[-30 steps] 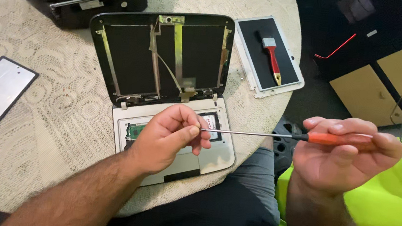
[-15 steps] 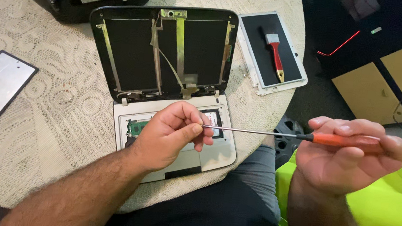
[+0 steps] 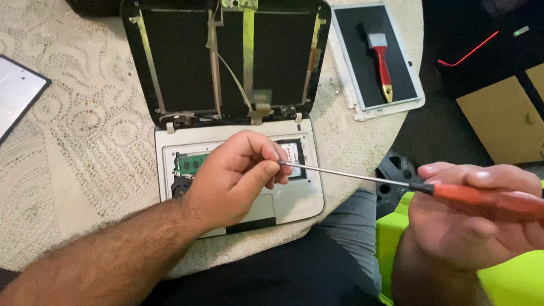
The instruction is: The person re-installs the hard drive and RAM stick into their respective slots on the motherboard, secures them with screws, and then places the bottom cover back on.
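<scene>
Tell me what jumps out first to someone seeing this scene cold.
The long screwdriver stretches across the middle, its red handle in the right hand and its tip pinched by the left hand. Beneath the left hand lies an opened laptop with its screen removed. Upper right, a red-handled brush lies on a panel.

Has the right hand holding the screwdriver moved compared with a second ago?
Barely. The right hand sits slightly lower and further right of the opened laptop, with the screwdriver tip at the left hand's fingers as before.
</scene>
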